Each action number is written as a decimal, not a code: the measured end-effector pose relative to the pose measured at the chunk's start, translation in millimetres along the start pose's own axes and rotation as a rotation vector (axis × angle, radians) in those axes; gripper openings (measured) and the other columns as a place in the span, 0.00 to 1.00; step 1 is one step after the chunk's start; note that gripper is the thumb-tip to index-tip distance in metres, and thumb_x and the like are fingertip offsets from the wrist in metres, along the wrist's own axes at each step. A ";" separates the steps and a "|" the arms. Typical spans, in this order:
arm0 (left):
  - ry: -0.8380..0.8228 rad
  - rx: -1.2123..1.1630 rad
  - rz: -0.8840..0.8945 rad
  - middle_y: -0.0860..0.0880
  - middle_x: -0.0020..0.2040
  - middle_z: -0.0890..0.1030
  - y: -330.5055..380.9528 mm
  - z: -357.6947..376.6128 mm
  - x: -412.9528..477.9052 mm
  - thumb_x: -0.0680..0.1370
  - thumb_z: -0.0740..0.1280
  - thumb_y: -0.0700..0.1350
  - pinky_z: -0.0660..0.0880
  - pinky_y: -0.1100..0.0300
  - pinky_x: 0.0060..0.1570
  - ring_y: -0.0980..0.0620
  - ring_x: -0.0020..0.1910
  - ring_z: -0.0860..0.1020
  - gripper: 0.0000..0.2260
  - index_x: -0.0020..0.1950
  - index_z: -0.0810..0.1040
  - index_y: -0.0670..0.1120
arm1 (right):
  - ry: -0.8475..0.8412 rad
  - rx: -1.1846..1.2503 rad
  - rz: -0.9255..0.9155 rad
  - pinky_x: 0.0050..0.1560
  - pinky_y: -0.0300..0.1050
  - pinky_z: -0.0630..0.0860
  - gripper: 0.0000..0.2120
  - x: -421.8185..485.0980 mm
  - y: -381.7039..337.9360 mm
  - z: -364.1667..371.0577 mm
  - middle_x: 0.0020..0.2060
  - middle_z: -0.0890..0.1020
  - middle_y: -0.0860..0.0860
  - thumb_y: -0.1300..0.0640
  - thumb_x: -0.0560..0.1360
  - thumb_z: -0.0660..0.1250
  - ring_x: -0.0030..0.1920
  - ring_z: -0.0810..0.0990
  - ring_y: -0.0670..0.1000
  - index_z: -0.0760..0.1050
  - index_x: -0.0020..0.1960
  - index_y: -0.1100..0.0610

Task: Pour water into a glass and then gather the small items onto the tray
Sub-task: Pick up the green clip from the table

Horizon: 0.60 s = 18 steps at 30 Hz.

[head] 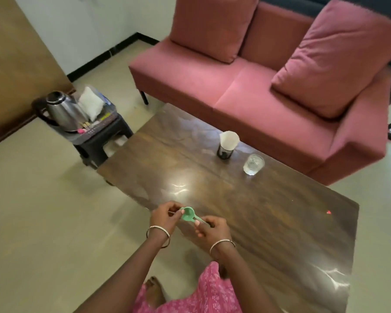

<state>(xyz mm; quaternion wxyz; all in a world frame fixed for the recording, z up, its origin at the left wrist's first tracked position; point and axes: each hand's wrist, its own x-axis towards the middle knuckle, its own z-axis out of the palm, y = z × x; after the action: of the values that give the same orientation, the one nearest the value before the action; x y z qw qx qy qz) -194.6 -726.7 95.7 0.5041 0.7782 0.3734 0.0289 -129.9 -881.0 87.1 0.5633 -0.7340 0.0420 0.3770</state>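
At lower centre we see the left hand (165,216) and right hand (212,229) both pinching a small green plastic scoop (186,214) over the near edge of the wooden coffee table (235,199). The glass of water (253,164) stands right of centre beside a paper-covered dark cup (226,145), well apart from the tray (99,127) holding the steel kettle (61,108) at upper left.

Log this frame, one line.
left hand: pinches green scoop | right hand: pinches its handle | glass: upright on table, beside covered cup
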 end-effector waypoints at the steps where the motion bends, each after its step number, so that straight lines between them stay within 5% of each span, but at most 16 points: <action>1: 0.024 -0.024 -0.010 0.51 0.38 0.84 -8.4 -20.4 0.2 0.72 0.74 0.41 0.74 0.73 0.38 0.56 0.36 0.81 0.03 0.44 0.84 0.47 | 0.049 0.026 -0.011 0.30 0.39 0.71 0.03 -2.8 -3.1 20.6 0.30 0.78 0.57 0.68 0.75 0.71 0.27 0.73 0.49 0.82 0.47 0.68; 9: 0.145 -0.228 -0.116 0.47 0.36 0.84 -59.9 -143.5 12.1 0.74 0.72 0.39 0.75 0.67 0.31 0.50 0.34 0.84 0.03 0.44 0.84 0.47 | 0.111 0.076 -0.126 0.34 0.40 0.77 0.06 -5.1 -34.9 147.5 0.36 0.83 0.59 0.70 0.73 0.73 0.30 0.78 0.51 0.82 0.50 0.69; 13: 0.261 -0.326 -0.186 0.46 0.37 0.85 -81.2 -182.8 29.0 0.75 0.71 0.38 0.78 0.61 0.35 0.49 0.34 0.85 0.04 0.48 0.85 0.44 | 0.039 0.014 -0.175 0.30 0.34 0.77 0.05 13.6 -59.5 196.4 0.33 0.83 0.55 0.71 0.74 0.71 0.26 0.80 0.45 0.83 0.48 0.65; 18: 0.369 -0.395 -0.283 0.49 0.36 0.85 -102.2 -227.0 61.1 0.74 0.68 0.39 0.81 0.52 0.45 0.51 0.35 0.85 0.09 0.44 0.83 0.54 | -0.056 -0.004 -0.165 0.32 0.36 0.78 0.04 52.9 -88.4 256.1 0.28 0.81 0.53 0.69 0.76 0.70 0.26 0.78 0.46 0.82 0.49 0.68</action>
<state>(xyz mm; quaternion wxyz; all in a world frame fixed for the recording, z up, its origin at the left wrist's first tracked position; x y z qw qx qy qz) -302.7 -494.5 104.3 0.5684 0.5867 0.5507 0.1714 -178.8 -609.9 104.7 0.5920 -0.7253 -0.0352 0.3497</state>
